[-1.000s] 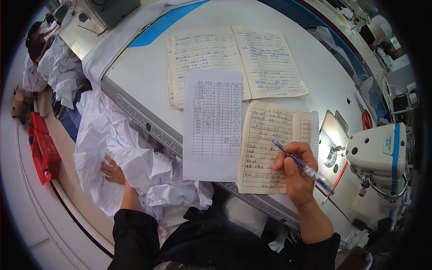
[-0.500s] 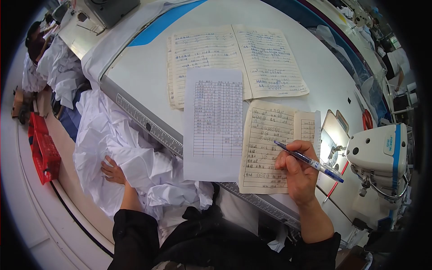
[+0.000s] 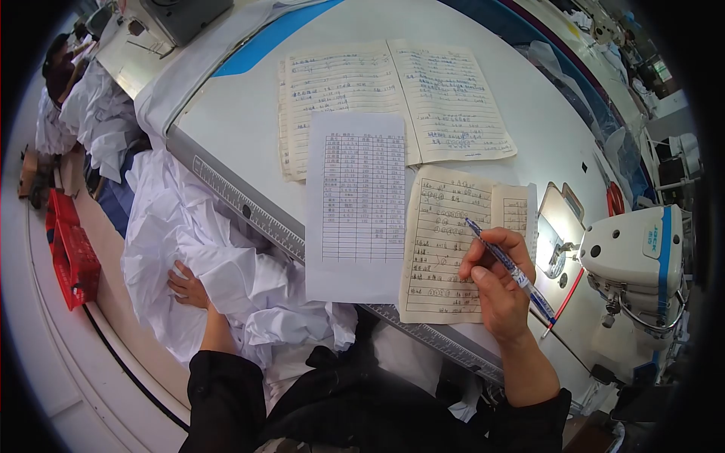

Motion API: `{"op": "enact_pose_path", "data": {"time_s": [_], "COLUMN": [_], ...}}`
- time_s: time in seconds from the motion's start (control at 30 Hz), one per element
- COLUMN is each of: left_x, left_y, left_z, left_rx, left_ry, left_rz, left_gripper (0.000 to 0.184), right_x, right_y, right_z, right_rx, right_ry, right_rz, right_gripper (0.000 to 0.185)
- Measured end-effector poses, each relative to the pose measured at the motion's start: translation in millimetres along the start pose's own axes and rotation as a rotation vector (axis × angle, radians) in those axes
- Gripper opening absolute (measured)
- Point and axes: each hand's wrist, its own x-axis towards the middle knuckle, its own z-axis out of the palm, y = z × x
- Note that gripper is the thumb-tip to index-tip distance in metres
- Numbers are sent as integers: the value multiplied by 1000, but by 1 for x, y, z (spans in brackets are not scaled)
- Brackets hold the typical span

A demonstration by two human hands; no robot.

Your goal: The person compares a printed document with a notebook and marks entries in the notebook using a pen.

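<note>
My right hand [image 3: 502, 283] pinches a blue-and-clear pen [image 3: 521, 278], its tip over the handwritten rows of a small lined notebook [image 3: 442, 264]. Left of that lies a printed table sheet [image 3: 355, 275], partly covering a larger open notebook [image 3: 453, 106] filled with blue handwriting. My left hand [image 3: 190, 288] rests on a heap of white fabric [image 3: 162, 219] beside the table, fingers spread and lying on the cloth.
A white sewing machine head [image 3: 630, 245] stands at the right of the table [image 3: 242, 121]. Red-handled scissors [image 3: 615, 198] lie behind it. A ruler strip [image 3: 234, 208] runs along the table's near edge. At far left are a red crate [image 3: 73, 253] and a person [image 3: 59, 69].
The pen tip has moved slightly up the page and the pen has turned steeper in my right hand. My left hand stays on the fabric.
</note>
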Motion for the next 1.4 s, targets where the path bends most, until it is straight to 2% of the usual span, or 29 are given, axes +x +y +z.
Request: {"op": "enact_pose_path", "data": {"time_s": [0.13, 0.3, 0.43, 0.6, 0.9, 1.4], "left_x": [-3, 0, -1, -4, 0, -3], "left_y": [0, -1, 0, 0, -2, -1], "left_z": [3, -13, -9, 1, -12, -3], "left_rx": [-20, -109, -64, 2, -113, -75], "left_ry": [-14, -221, -220, -119, -207, -183], "left_rz": [3, 10, 22, 33, 17, 16], "left_gripper": [35, 41, 40, 41, 42, 41], "right_x": [0, 1, 1, 0, 1, 0], "right_y": [0, -2, -2, -2, -2, -1], "right_z": [1, 2, 2, 2, 2, 2], "right_rx": [-22, -26, -22, -23, -26, -27], "right_ry": [5, 11, 12, 15, 10, 9], "right_rz": [-4, 3, 5, 6, 7, -1], "right_gripper": [37, 37, 37, 36, 36, 36]}}
